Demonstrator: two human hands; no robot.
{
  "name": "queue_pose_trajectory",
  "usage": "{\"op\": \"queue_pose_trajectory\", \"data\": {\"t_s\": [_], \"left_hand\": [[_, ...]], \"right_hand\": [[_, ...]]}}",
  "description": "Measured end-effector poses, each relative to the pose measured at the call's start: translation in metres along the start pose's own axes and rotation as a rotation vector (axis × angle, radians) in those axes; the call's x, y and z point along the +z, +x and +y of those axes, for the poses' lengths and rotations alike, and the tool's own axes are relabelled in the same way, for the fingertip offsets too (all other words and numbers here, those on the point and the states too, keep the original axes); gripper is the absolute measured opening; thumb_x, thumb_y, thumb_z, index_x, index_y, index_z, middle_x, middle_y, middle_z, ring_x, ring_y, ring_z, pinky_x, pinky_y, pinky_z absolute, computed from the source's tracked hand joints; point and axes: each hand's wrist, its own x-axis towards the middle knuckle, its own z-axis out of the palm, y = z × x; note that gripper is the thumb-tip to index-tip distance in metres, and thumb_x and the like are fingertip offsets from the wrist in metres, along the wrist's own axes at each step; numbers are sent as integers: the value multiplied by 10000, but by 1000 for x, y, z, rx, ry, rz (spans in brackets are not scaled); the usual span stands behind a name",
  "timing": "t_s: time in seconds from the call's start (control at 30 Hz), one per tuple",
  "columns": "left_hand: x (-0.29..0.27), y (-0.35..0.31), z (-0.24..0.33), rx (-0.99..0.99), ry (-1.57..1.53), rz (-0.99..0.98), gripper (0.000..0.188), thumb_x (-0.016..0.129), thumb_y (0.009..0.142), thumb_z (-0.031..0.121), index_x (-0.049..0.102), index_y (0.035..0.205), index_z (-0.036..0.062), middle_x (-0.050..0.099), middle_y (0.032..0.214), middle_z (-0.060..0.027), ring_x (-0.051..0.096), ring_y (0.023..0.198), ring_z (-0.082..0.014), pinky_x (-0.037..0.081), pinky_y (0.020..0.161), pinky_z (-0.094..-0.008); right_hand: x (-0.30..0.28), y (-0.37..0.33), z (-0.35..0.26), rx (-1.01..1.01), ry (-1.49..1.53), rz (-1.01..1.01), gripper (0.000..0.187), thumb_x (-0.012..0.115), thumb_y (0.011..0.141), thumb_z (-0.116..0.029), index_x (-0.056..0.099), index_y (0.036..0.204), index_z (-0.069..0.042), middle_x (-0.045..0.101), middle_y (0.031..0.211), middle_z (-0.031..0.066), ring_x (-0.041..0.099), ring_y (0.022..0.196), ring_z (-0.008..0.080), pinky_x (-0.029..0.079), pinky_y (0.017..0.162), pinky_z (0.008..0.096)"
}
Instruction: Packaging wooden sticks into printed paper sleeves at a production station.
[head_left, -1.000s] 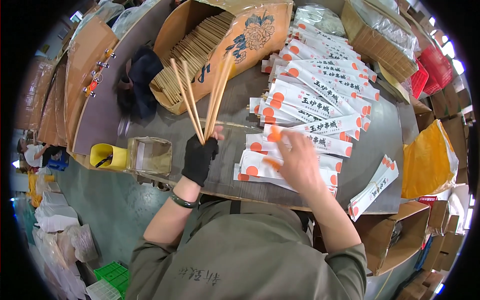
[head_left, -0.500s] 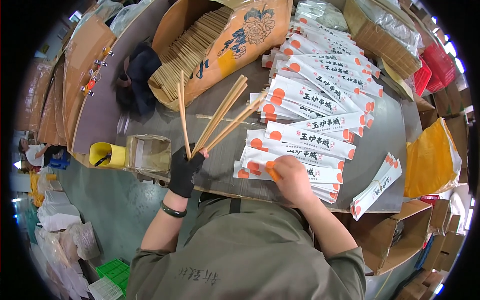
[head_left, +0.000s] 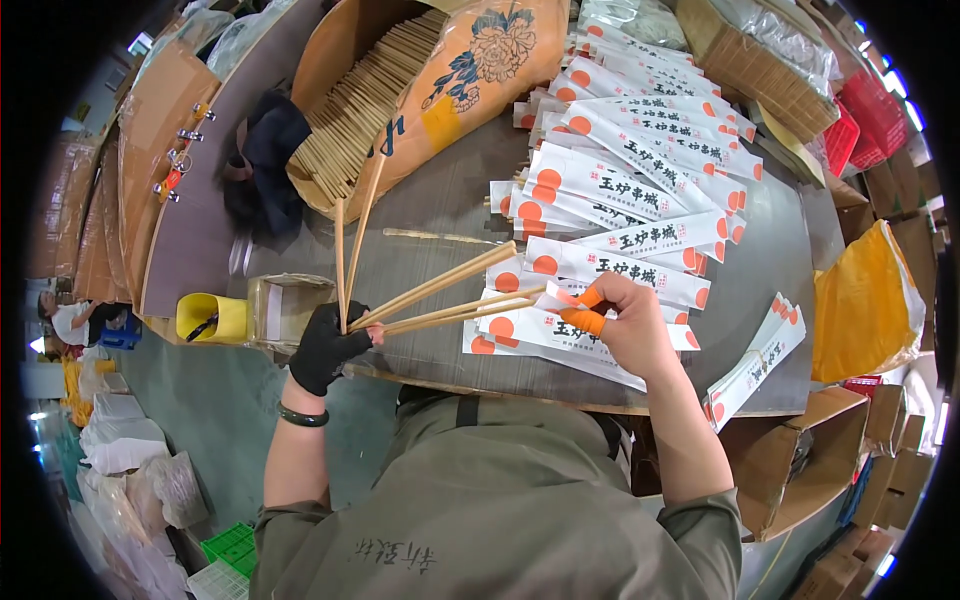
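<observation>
At far left on the tabletop [head_left: 430, 205], the gloved left hand [head_left: 325, 348] clamps a fan of wooden chopsticks [head_left: 440, 295]. Their tips hide under a white paper sleeve [head_left: 545, 330] that the right hand [head_left: 630, 325] pinches; its fingertips wear orange covers, and the palm is unseen.

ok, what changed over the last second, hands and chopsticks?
The left hand, in a black glove, dropped toward the table edge, still gripping the fanned chopsticks; two sticks swung from upright to pointing right, tips now at the paper sleeve that the right hand pinches. The right hand slid slightly nearer the table edge. The rows of sleeves, the box of chopsticks and the yellow cup stayed put.
</observation>
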Motion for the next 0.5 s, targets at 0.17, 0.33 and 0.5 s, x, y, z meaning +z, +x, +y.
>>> {"op": "queue_pose_trajectory", "data": {"t_s": [0.17, 0.33, 0.5], "left_hand": [[-1, 11, -6, 30, 80, -133, 313, 730, 821, 261, 645, 963, -5, 679, 877, -82, 638, 809, -129, 504, 727, -259], [119, 26, 29, 185, -488, -81, 358, 548, 968, 324, 614, 1114, 4, 656, 1045, -110, 584, 846, -112, 485, 706, -258], [87, 55, 5, 203, -217, 268, 248, 575, 957, 206, 651, 1088, 10, 666, 895, -42, 512, 680, -37, 400, 573, -204]], "right_hand": [[6, 3, -3, -476, -457, -2, 151, 781, 730, -55, 714, 865, -63, 598, 754, 36, 551, 697, 189, 456, 616, 325], [66, 15, -29, -789, -720, -89, 209, 704, 674, -80, 711, 883, -84, 657, 864, 55, 619, 892, 257, 503, 758, 379], [29, 23, -9, -678, -875, 223, 446, 765, 701, -150, 617, 1096, -4, 575, 989, 101, 568, 914, 268, 472, 771, 385]]}}
